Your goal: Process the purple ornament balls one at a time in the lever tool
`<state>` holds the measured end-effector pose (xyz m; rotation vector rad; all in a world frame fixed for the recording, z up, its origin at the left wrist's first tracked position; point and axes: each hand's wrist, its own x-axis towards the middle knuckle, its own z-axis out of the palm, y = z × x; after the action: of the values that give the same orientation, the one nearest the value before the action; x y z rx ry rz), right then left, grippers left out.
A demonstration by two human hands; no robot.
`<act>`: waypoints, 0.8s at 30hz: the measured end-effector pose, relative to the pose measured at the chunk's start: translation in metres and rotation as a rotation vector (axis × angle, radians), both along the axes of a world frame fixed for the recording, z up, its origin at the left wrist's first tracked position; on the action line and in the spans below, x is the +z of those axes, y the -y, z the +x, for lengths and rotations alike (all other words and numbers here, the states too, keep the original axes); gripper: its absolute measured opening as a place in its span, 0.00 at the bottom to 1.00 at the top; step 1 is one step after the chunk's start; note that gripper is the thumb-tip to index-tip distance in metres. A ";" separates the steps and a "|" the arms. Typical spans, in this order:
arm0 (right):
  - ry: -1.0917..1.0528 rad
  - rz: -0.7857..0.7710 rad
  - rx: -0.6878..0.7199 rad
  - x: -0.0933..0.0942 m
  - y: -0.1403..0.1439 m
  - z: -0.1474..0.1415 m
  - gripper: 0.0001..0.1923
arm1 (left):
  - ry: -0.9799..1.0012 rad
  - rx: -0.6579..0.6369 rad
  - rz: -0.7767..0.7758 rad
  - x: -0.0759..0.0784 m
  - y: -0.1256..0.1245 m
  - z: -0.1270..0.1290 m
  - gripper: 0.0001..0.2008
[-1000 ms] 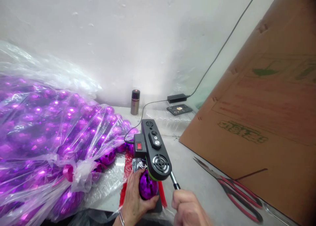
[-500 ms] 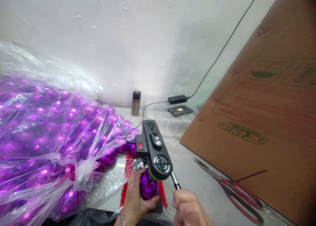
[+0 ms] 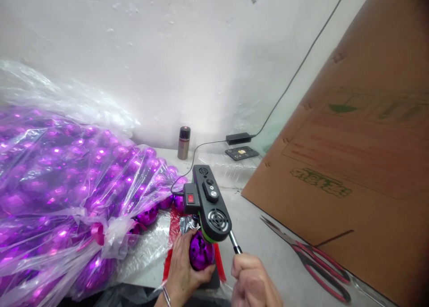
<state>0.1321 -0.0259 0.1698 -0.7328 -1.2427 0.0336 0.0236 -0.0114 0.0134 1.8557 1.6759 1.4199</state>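
Left hand [image 3: 182,267] cups purple ball [image 3: 200,253] under the black machine [image 3: 209,204]; right hand [image 3: 251,282], just right, fisted on its lever [image 3: 234,243].

Bagged balls [image 3: 67,186] fill my counter's [image 3: 258,235] left side; machine [image 3: 209,204] near front edge, ball [image 3: 200,252] under it; scissors [image 3: 308,258] right; cardboard [image 3: 351,164] behind them; canister [image 3: 183,142], adapter [image 3: 238,138] at back edge.
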 end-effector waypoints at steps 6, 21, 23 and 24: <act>-0.048 0.022 -0.041 -0.001 -0.001 -0.006 0.27 | -0.015 -0.012 -0.001 0.001 -0.001 0.000 0.40; -0.017 -0.249 0.142 0.042 0.004 0.009 0.24 | 0.054 0.092 -0.021 -0.004 0.045 -0.008 0.45; -0.025 -0.240 0.144 0.038 0.007 0.007 0.24 | 0.008 0.069 -0.009 -0.006 0.074 -0.004 0.38; -0.045 -0.248 0.134 0.037 0.008 0.006 0.24 | -0.016 0.039 -0.024 -0.007 0.088 -0.001 0.31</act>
<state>0.1376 -0.0341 0.2069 -0.8563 -1.2560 0.3171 0.0225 -0.0995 0.0068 1.8362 1.7384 1.3972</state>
